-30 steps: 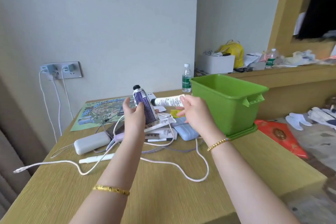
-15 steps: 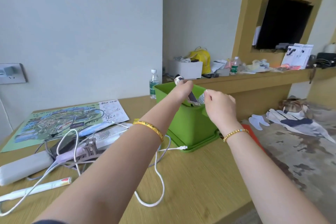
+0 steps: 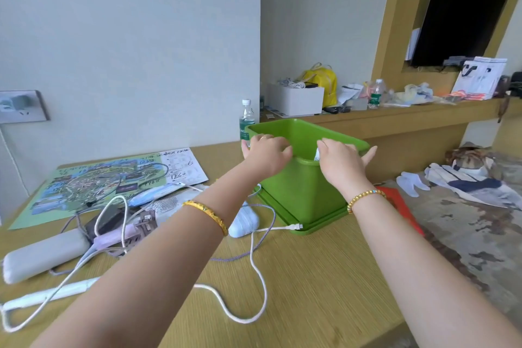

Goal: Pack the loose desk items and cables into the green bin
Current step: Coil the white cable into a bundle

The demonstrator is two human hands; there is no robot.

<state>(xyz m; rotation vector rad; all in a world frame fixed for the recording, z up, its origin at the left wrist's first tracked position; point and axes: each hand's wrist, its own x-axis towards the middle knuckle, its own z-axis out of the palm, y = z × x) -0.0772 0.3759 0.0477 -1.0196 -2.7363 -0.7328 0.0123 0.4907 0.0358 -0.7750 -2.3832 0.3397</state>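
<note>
The green bin (image 3: 305, 192) stands on its lid at the desk's back right. Both my hands hover palm down over its near rim. My left hand (image 3: 267, 151) has its fingers loosely bent and spread, and no tube shows in it. My right hand (image 3: 343, 159) pinches the end of a white tube (image 3: 317, 154) just inside the bin. On the desk lie a white cable (image 3: 258, 271), a purple braided cable (image 3: 271, 215), a grey power bank (image 3: 42, 254), a pale blue case (image 3: 244, 222) and a white pen-shaped stick (image 3: 53, 295).
A printed map (image 3: 93, 181) lies flat at the back left under some of the clutter. A water bottle (image 3: 246, 118) stands behind the bin. A red packet (image 3: 395, 198) lies off the desk's right end. A cluttered shelf (image 3: 395, 113) runs behind.
Both hands carried the purple and white tubes from above the clutter to the bin. The purple tube is now out of sight and my left hand's fingers have spread.
</note>
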